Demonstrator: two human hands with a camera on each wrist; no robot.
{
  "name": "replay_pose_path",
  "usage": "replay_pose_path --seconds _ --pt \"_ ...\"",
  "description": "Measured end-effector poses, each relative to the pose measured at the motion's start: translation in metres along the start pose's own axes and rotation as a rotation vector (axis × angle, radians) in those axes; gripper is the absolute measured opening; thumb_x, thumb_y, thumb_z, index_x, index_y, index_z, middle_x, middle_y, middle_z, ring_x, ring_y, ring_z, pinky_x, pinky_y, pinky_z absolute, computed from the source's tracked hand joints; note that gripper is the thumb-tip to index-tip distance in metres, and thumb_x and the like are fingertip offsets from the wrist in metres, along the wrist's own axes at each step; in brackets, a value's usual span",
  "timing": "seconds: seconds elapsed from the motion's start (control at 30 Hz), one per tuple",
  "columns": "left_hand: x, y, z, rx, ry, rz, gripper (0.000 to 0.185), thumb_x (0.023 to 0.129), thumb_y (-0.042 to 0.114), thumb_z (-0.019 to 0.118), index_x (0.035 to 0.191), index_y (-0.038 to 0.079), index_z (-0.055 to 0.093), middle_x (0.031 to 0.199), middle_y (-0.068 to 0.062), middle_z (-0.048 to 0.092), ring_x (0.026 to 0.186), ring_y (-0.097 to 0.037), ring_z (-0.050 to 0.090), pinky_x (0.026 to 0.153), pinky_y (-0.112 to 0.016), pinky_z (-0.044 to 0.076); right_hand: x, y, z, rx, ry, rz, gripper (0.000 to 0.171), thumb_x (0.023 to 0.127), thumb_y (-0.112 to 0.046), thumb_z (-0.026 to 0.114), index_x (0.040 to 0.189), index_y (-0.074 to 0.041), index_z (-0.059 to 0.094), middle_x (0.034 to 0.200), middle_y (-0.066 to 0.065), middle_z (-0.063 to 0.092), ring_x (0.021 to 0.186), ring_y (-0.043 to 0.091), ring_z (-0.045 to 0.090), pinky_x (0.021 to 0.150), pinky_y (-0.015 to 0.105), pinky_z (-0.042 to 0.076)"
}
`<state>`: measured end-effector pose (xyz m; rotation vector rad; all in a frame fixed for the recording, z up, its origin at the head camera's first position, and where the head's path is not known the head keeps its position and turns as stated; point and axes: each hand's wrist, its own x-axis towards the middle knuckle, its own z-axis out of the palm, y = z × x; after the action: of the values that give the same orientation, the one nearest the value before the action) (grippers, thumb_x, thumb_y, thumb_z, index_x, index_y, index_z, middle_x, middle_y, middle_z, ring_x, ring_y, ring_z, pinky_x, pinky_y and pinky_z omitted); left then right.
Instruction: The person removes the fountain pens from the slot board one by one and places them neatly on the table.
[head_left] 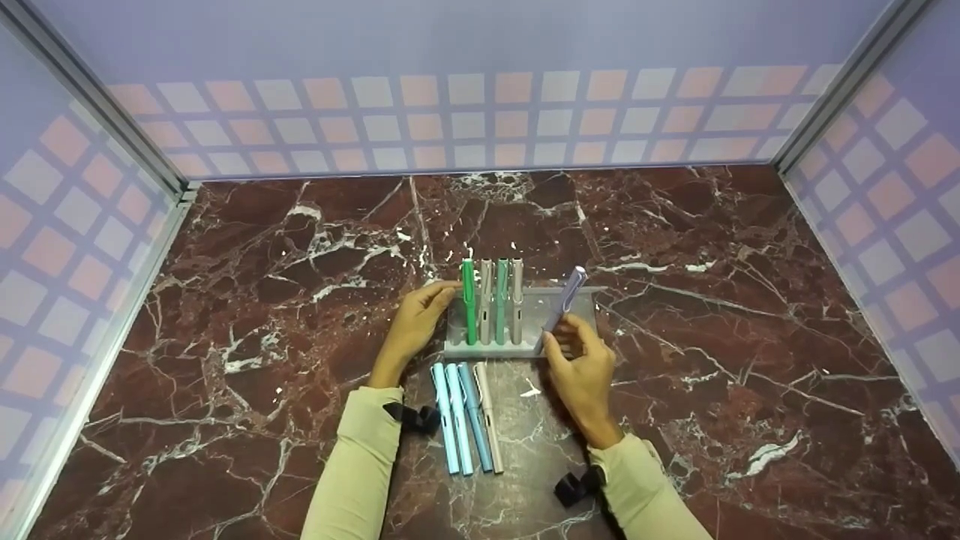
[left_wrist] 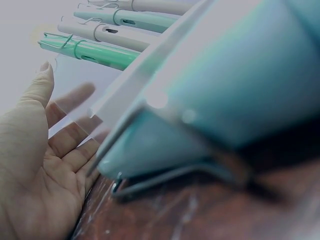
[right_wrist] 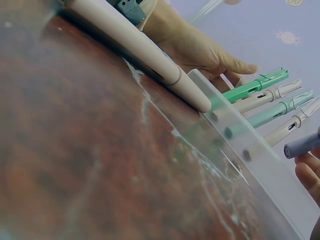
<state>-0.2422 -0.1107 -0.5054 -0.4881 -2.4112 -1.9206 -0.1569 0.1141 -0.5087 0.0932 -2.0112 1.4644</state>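
My right hand [head_left: 583, 371] pinches a purple pen [head_left: 568, 294] near its lower end, tilted over the right part of a clear plastic pen stand [head_left: 534, 319]. On the stand's left half lean a bright green pen [head_left: 469, 304], a teal pen [head_left: 502, 304] and two beige-grey pens [head_left: 517, 304], side by side with clips up. At the stand's left edge is my left hand [head_left: 416, 319], its thumb extended; in the left wrist view, some of its fingers [left_wrist: 70, 140] lie behind the clear plastic. Whether they press on it I cannot tell.
In front of the stand, two light blue pens [head_left: 457, 420], a darker blue pen [head_left: 475, 420] and a beige pen [head_left: 489, 420] lie side by side on the marbled table [head_left: 712, 315]. Tiled-pattern panels [head_left: 495, 112] enclose the back and sides.
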Motion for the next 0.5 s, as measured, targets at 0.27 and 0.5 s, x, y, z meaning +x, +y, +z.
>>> replay_pose_path --seconds 0.27,0.5 --pt "0.001 -0.004 0.001 0.006 0.011 -0.023 0.028 0.104 0.009 0.052 0.118 -0.009 0.066 0.119 -0.027 0.068 0.115 -0.045 0.061 0.106 -0.051 0.045 -0.010 -0.003 -0.010 0.043 -0.061 0.063 0.025 0.078 0.018 0.072 0.101 0.017 0.064 0.085 0.025 0.071 0.067 0.021 0.070 0.063 0.025 0.060" --pt "0.010 -0.036 0.003 0.018 0.031 -0.020 0.028 0.104 0.010 0.052 0.119 -0.008 0.067 0.118 -0.026 0.068 0.114 -0.042 0.062 0.105 -0.051 0.046 -0.021 -0.007 -0.021 0.060 -0.094 0.082 0.025 0.077 0.020 0.072 0.101 0.017 0.064 0.084 0.026 0.071 0.066 0.015 0.069 0.061 0.023 0.059"
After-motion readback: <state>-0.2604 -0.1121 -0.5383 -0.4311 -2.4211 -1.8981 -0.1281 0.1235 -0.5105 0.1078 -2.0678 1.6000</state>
